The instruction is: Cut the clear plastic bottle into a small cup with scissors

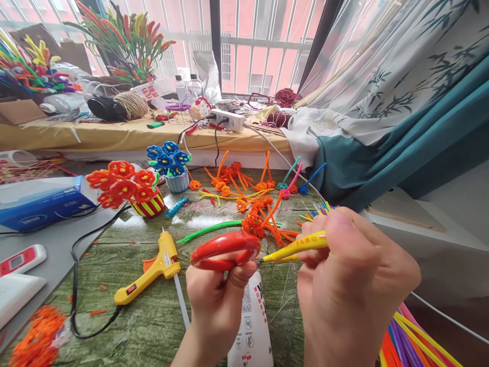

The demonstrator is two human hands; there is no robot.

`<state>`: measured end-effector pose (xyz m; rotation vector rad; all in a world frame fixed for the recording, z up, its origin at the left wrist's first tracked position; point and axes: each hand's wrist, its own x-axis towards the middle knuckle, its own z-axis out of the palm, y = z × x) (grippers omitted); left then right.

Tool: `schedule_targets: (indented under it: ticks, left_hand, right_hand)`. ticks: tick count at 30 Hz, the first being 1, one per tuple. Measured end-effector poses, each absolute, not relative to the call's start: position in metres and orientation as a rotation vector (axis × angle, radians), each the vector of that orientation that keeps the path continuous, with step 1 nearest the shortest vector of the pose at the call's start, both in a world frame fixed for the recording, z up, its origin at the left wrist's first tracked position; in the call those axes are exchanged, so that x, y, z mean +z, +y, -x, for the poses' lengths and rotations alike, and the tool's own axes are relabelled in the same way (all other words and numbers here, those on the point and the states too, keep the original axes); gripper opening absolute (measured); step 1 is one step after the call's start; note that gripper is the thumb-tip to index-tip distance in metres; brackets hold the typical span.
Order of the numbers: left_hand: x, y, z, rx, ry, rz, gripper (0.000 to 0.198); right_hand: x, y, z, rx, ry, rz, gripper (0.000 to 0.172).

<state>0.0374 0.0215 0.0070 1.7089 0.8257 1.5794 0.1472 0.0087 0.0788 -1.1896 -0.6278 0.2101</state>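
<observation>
- Two bare hands come close together in the middle of my feed, above a green wood-grain table (145,326).
- My left hand (219,293) has thumb and fingers pinching a red loop handle (217,243); I cannot make out the rest of that tool from here.
- My right hand (355,275) is curled tightly round a yellow tool (294,247), its tapered end pointing left, just beside the left thumb. I cannot tell whether the tip meets the red loop.
- Below and between my forearms I see a white bottle (250,331) with printing on it, partly covered by the left hand.
- Just beyond the hands sits a clump of fuzzy orange flowers (254,216), with green stems (210,226) reaching out to its left.
- To my left lies a yellow glue gun (147,278), nozzle pointing away from me, a white glue stick (181,300) coming out of its back.
- Beyond it I have red flowers (124,186) in a striped pot (148,204) and, farther back, blue flowers (166,160) in a pale blue pot (178,182).
- Near my right wrist, in the lower corner, is a bundle of coloured pipe cleaners (412,341).
- On the windowsill (153,133) I make out a white power strip (227,120).
</observation>
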Motion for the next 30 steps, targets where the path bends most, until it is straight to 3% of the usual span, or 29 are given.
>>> schedule_targets:
  ticks: [14,20,25,30]
  left_hand:
    - [0.013,0.027,-0.038,1.667,0.8,-1.833,0.007]
    - [0.033,0.037,-0.028,1.506,0.729,-1.974,0.01]
    - [0.027,0.035,-0.029,1.335,0.606,-1.716,0.007]
    - [0.018,0.033,-0.033,1.389,0.601,-1.592,0.005]
  right_hand:
    - [0.083,0.006,-0.144,0.218,-0.564,1.198,0.04]
    - [0.086,0.005,-0.144,0.243,-0.543,1.224,0.04]
    - [0.084,0.003,-0.147,0.241,-0.539,1.233,0.041]
    - [0.08,0.003,-0.151,0.25,-0.608,1.209,0.041]
